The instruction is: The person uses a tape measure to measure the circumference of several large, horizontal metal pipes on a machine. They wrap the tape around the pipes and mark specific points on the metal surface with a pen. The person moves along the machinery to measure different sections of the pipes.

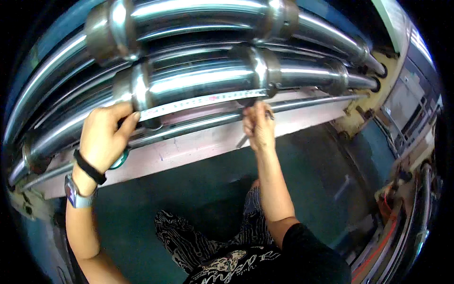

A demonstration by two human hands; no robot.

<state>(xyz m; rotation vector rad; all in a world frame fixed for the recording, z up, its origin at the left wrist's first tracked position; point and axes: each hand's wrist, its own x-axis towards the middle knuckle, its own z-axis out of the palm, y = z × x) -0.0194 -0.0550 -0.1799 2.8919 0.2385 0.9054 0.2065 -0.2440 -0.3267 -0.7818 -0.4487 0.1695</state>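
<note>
A white measuring tape with dark and red markings stretches along the front of the lower polished steel shaft. My left hand pinches its left end between thumb and forefinger, beside the left collar. Partly hidden behind that wrist is a green round-edged object. At the tape's right end, just below the right collar, my right hand is closed with its fingertips against the tape. The same fist grips a slim grey metal tool, whose kind I cannot make out.
A second collared shaft runs behind. In front lie a thin steel rod and a pale pink beam. A cream end frame holds the shafts at right. Further right stands other machinery with a red cable. Dark green floor lies below.
</note>
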